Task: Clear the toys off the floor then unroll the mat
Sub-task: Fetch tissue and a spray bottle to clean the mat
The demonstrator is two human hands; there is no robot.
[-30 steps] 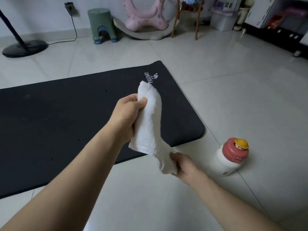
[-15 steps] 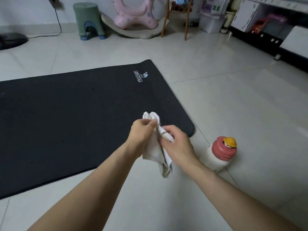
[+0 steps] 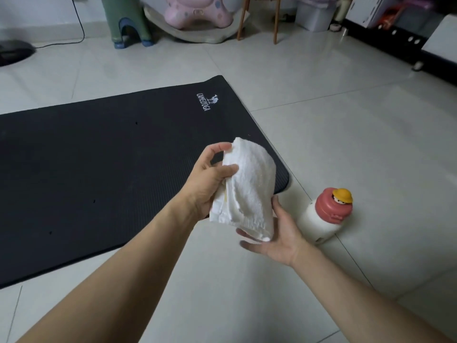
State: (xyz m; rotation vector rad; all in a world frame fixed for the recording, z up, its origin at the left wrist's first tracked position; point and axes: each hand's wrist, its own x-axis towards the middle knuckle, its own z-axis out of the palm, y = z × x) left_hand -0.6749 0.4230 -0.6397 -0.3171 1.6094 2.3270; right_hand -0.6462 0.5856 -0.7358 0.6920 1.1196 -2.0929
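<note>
The left hand point(image 3: 210, 179) is gripping a folded white towel point(image 3: 247, 189) above the floor, its thumb pressing the front of the cloth and its fingers curling round the upper edge. The right hand point(image 3: 277, 233) is lying palm up under the towel's lower end, fingers straight and relaxed, with the cloth's bottom corner resting against them. Both hands are hanging over the near right corner of the black mat point(image 3: 99, 169), which is lying flat and fully unrolled on the pale tiled floor point(image 3: 346, 132), its white logo showing near the far end. Just beside the mat's corner, 1 white bottle point(image 3: 319, 219) with a red lid and a small yellow-hatted figure on top is standing on the tiles, close to the right hand but not touching it. Along the far wall, a green stool point(image 3: 123, 18) and a pink rocking toy point(image 3: 197, 13) are sitting side by side.
</note>
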